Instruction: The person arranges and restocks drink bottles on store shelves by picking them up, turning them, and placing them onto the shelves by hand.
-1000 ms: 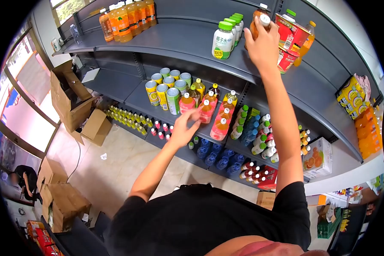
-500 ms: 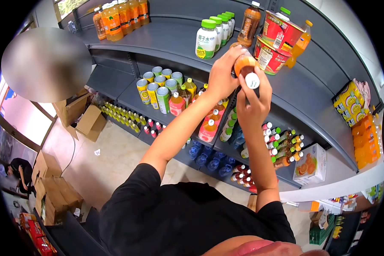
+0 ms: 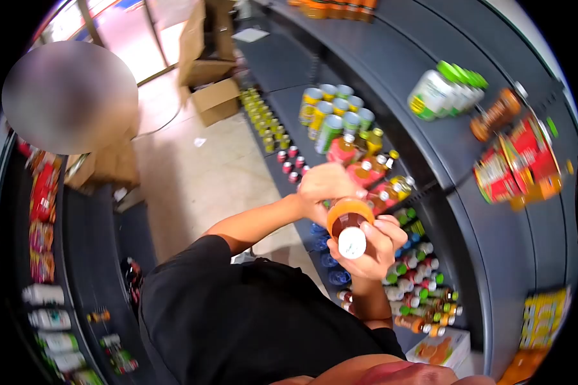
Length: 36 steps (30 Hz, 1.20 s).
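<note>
A bottle of brown drink (image 3: 349,221) with an orange label and a white cap is between my hands, its cap tilted toward me. My right hand (image 3: 374,249) wraps its fingers round it near the cap. Closed at the far, lower end of the bottle is my left hand (image 3: 329,187), its fingertips partly hidden. Beyond the hands, on a dark shelf, stand drink cans (image 3: 329,131) and pink-labelled bottles (image 3: 343,149).
White bottles with green caps (image 3: 433,93), a brown bottle (image 3: 496,115) and red instant-noodle tubs (image 3: 517,163) stand on the upper shelf at right. Cardboard boxes (image 3: 215,101) lie on the floor. Another shelf (image 3: 87,256) with packets and bottles runs along the left.
My view has turned toward the left. Both hands have brought the bottle down from beside the upper shelf, closer to my body, still holding it.
</note>
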Tool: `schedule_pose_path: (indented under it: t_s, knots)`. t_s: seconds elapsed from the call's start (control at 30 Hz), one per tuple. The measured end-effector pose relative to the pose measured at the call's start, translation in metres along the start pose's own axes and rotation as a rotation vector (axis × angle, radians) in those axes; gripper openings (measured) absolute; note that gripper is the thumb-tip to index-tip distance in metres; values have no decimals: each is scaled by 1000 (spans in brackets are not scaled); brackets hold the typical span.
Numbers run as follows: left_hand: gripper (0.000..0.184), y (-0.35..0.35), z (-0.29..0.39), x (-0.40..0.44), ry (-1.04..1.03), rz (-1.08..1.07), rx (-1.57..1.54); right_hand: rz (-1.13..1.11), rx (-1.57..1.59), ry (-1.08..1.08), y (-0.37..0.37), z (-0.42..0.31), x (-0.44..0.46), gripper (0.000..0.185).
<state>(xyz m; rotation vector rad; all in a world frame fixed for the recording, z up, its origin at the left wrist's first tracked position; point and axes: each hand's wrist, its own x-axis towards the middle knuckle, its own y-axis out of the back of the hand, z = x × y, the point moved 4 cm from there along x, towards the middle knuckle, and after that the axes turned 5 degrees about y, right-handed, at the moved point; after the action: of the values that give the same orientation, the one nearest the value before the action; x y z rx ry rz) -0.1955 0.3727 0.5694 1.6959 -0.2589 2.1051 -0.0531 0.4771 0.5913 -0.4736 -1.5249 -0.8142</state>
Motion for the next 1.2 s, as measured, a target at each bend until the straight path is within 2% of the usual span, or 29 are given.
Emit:
schedule_pose_path:
  t_s: [0.1, 0.17, 0.2, 0.3, 0.37, 0.43, 0.47, 0.53, 0.6, 0.73, 0.83, 0.87, 1.0, 1.2]
  knots:
    - [52, 53, 10, -73, 279, -133, 154, 15, 346, -321, -62, 8, -31, 29]
    - [59, 92, 25, -126, 594, -151, 310, -41, 564, -545, -110, 3, -68, 29]
    - [60, 112, 35, -141, 657, -118, 372, -26, 734, -677, -135, -6, -87, 29]
    - [63, 165, 72, -180, 849, 6, 578, -164, 925, -802, -194, -36, -111, 35]
    - [66, 199, 98, -202, 964, 92, 751, -334, 956, -744, -229, -54, -114, 39]
    - [63, 229, 119, -217, 970, 182, 846, -468, 961, -647, -263, -71, -108, 42]
    - [63, 242, 128, -223, 1000, 246, 841, -536, 986, -629, -282, -80, -110, 49]
    - [63, 269, 145, -234, 1053, 336, 825, -655, 1131, -743, -319, -97, -113, 60]
    - [64, 297, 158, -244, 1011, 384, 865, -789, 1262, -817, -355, -115, -111, 68]
    - [63, 355, 192, -265, 998, 436, 976, -996, 1254, -643, -425, -155, -103, 71]
    - [62, 396, 218, -286, 1083, 492, 1039, -1015, 1350, -635, -474, -195, -103, 71]
    - [63, 409, 226, -285, 1029, 546, 1053, -1000, 1368, -619, -486, -211, -97, 70]
    - [62, 451, 253, -309, 1166, 625, 1138, -1068, 1420, -565, -525, -259, -75, 69]
    - [63, 500, 259, -322, 1095, 736, 1265, -1151, 1547, -632, -593, -285, -88, 68]
